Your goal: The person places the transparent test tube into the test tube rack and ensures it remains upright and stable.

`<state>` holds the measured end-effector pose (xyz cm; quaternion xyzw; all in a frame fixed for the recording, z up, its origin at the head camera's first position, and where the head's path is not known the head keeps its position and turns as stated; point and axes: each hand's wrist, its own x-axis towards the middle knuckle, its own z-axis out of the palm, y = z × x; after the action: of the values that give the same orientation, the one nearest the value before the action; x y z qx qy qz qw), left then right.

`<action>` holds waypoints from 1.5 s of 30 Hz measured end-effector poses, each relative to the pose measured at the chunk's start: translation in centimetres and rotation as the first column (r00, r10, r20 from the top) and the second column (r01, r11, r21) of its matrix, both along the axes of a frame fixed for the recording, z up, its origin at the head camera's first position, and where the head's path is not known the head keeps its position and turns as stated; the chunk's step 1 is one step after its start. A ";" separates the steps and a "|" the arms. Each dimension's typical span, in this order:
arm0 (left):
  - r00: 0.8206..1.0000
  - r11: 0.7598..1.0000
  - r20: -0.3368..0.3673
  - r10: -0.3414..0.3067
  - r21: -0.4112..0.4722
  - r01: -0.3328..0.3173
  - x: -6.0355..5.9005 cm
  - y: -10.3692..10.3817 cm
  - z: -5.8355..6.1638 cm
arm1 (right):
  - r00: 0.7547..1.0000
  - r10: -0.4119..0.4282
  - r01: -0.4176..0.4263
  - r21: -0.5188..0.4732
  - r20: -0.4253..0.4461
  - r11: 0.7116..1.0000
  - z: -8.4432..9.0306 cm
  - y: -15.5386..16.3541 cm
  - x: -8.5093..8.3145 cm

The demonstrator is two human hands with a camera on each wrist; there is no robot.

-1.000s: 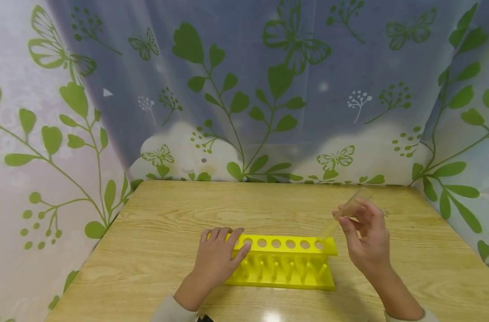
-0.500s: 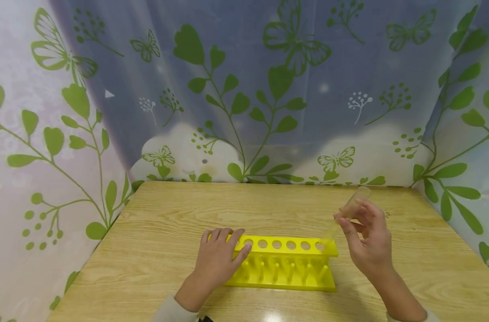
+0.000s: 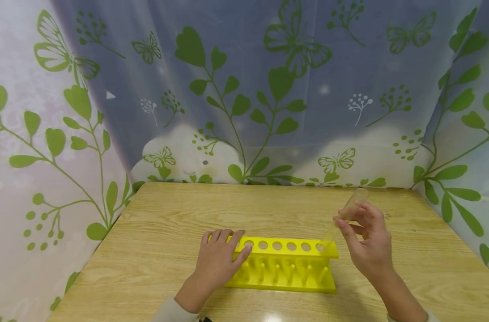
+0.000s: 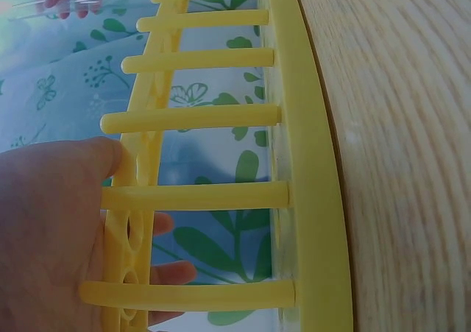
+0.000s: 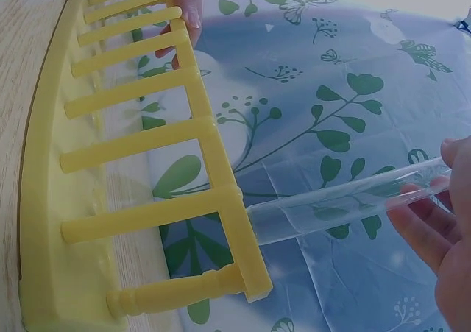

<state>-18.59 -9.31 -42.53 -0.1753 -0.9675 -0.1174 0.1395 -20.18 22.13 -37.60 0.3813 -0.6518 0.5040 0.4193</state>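
A yellow test tube rack (image 3: 284, 264) with a row of round holes stands on the wooden table (image 3: 167, 232). My left hand (image 3: 219, 258) lies over the rack's left end, fingers curled on its top plate (image 4: 125, 236). My right hand (image 3: 365, 237) pinches a clear test tube (image 3: 341, 219) near its upper end. The tube (image 5: 331, 207) is tilted, and its lower tip is at the rightmost hole of the rack (image 5: 221, 221). The other holes in the top plate show nothing in them.
A curtain (image 3: 268, 89) printed with green leaves and butterflies encloses the table at the back and both sides. Bare wood lies behind the rack and to its left and right.
The scene has shifted slightly down in view. My right hand and the tube have sunk a little toward the rightmost hole. The left hand has stayed on the rack.
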 end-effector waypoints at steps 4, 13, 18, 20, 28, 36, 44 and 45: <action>1.000 1.000 -0.014 -0.003 -0.002 0.003 0.0 0.0 -0.1 | 1.000 -0.018 0.018 0.011 0.001 1.000 -0.1 0.0 0.0; 1.000 1.000 -0.010 0.002 -0.010 -0.002 0.0 0.0 -0.2 | 0.999 -0.036 0.036 0.027 0.008 0.999 -0.2 0.1 0.0; 1.000 1.000 -0.009 0.000 -0.003 0.000 -0.1 0.0 -0.3 | 0.999 -0.034 0.034 0.029 0.009 0.999 -0.3 0.2 -0.1; 1.000 1.000 -0.008 0.000 0.000 0.000 0.0 0.0 -0.2 | 0.999 -0.033 0.033 0.029 0.007 0.999 -0.3 0.1 -0.1; 1.000 1.000 -0.012 0.000 0.005 0.000 0.1 0.0 -0.1 | 0.999 -0.033 0.033 0.033 0.012 0.999 -0.2 0.1 0.0; 1.000 1.000 -0.021 0.002 0.018 -0.002 0.1 0.0 -0.1 | 0.998 -0.042 0.040 0.047 0.041 0.998 -0.2 0.1 0.1; 1.000 1.000 -0.008 0.008 0.012 -0.008 0.1 0.1 0.0 | 0.997 -0.056 0.053 0.056 0.044 0.997 -0.3 0.0 0.1; 1.000 1.000 -0.009 0.008 0.010 -0.008 0.1 0.1 0.0 | 0.997 -0.057 0.055 0.059 0.043 0.997 -0.3 0.0 0.1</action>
<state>-18.53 -9.23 -42.52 -0.1711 -0.9670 -0.1209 0.1451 -20.13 22.16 -37.93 0.3635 -0.6855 0.4815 0.4075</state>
